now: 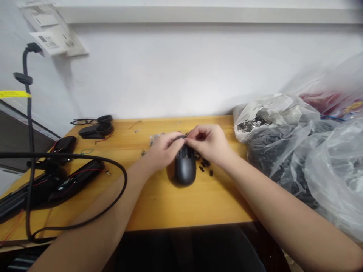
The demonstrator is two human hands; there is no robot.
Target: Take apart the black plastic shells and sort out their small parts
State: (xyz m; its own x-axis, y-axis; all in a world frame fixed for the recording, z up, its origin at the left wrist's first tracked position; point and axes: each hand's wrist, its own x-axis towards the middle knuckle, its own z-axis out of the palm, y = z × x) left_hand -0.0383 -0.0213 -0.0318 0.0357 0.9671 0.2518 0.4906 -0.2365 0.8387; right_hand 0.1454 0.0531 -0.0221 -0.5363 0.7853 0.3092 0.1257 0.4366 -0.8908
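A black rounded plastic housing (185, 172) lies on the wooden table, its smooth end toward me. Wrapped around the far end of it is my left hand (166, 149), thumb near the rim. My right hand (208, 143) pinches at that same far end, its thumb and index finger meeting the left thumb. Whatever small piece is between the right fingertips is hidden. Several small black plastic parts (205, 163) are scattered just right of the housing. A little heap of small clear or shiny pieces (155, 138) lies behind my left hand.
At the right stand plastic bags, one with small metal-looking pieces (252, 124), another with dark parts (272, 151). At left lie glasses (85, 121), black cases (96, 130) and black housings with red wires (79, 175). A black cable (124, 177) loops across the left foreground.
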